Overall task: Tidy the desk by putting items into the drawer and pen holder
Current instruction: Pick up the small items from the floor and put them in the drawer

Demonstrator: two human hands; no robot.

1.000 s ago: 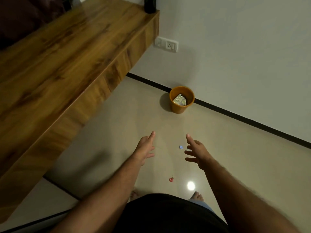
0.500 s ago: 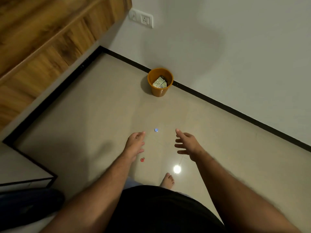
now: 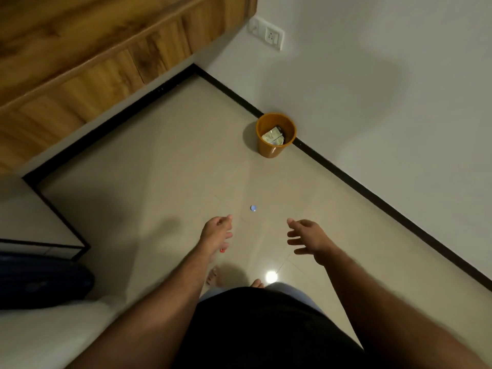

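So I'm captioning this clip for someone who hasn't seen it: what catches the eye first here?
Probably the orange bin by the wall's dark skirting, with crumpled wrappers inside. Next, the left hand and right hand, both empty, reach out over the beige floor, where a small blue object lies just beyond them.

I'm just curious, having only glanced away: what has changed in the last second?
The view swung away from the wooden desk toward the floor. The left hand now hides most of the small red object. Both hands stay open and empty; the right hand, small blue object and orange bin are unchanged.
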